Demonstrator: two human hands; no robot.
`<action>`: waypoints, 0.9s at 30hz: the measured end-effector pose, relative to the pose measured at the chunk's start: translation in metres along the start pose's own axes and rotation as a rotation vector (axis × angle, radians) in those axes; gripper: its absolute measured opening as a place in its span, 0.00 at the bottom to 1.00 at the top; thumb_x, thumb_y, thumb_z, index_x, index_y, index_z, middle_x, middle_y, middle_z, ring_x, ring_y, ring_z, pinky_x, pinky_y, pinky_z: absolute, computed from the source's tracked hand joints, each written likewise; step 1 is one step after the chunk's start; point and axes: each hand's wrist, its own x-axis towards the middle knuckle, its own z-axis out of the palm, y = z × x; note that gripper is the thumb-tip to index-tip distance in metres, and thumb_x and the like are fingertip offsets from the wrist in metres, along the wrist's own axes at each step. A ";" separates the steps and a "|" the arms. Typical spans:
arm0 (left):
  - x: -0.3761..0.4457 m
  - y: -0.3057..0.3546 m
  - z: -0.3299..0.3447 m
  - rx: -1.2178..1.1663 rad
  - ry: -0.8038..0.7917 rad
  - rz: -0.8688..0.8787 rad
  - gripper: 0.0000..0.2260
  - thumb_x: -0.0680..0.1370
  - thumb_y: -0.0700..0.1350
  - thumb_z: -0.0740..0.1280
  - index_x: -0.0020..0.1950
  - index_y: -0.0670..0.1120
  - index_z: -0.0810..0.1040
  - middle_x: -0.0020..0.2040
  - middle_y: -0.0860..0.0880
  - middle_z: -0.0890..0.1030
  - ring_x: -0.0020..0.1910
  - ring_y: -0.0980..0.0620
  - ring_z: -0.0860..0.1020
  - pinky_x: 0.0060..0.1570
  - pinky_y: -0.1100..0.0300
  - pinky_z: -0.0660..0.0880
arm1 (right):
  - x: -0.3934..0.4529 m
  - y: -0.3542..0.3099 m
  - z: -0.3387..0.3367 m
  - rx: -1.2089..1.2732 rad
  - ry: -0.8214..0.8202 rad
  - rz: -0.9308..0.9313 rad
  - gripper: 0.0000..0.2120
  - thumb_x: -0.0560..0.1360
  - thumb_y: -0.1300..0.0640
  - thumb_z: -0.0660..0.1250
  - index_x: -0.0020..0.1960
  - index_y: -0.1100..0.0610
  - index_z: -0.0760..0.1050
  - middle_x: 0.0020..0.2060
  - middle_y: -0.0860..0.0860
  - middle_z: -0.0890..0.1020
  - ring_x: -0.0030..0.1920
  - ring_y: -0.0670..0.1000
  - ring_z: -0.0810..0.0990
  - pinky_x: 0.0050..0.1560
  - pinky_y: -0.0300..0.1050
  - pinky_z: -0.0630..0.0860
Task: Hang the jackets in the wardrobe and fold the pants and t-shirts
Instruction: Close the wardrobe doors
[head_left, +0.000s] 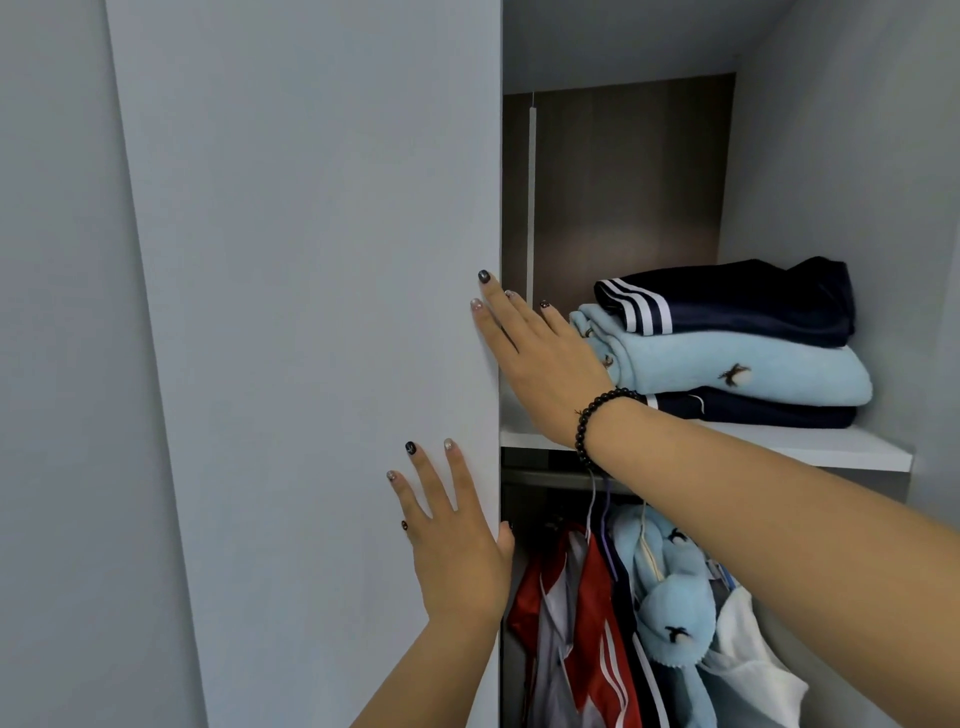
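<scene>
Head view — two hands flat on door

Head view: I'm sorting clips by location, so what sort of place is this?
Most likely a home bedroom, at a built-in wardrobe: folded clothes stacked on a shelf, jackets hanging below, both hands on the door.

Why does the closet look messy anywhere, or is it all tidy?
Mostly tidy. The folded clothes sit in a neat stack on the shelf. Below, the hanging jackets look crowded, and a fluffy light blue one hangs bunched and twisted instead of straight.
</scene>
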 end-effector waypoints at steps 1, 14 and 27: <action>0.000 0.000 0.001 0.002 0.005 0.001 0.53 0.73 0.61 0.68 0.74 0.52 0.25 0.77 0.43 0.30 0.76 0.36 0.36 0.58 0.45 0.78 | 0.000 0.001 0.002 0.006 0.004 -0.004 0.39 0.75 0.69 0.57 0.77 0.62 0.36 0.76 0.59 0.36 0.77 0.58 0.48 0.74 0.54 0.56; -0.004 -0.002 -0.004 0.140 0.020 0.025 0.50 0.73 0.67 0.64 0.77 0.51 0.30 0.78 0.43 0.32 0.77 0.37 0.39 0.48 0.56 0.80 | 0.001 0.006 0.010 0.019 0.039 -0.022 0.37 0.77 0.67 0.57 0.77 0.61 0.35 0.76 0.58 0.36 0.76 0.59 0.53 0.71 0.55 0.60; -0.025 -0.006 -0.088 0.261 -0.198 0.000 0.49 0.76 0.66 0.61 0.73 0.49 0.25 0.77 0.41 0.32 0.78 0.40 0.49 0.74 0.46 0.57 | -0.011 0.022 -0.049 -0.222 -0.136 -0.133 0.38 0.77 0.60 0.61 0.77 0.59 0.41 0.76 0.61 0.44 0.75 0.62 0.51 0.71 0.57 0.60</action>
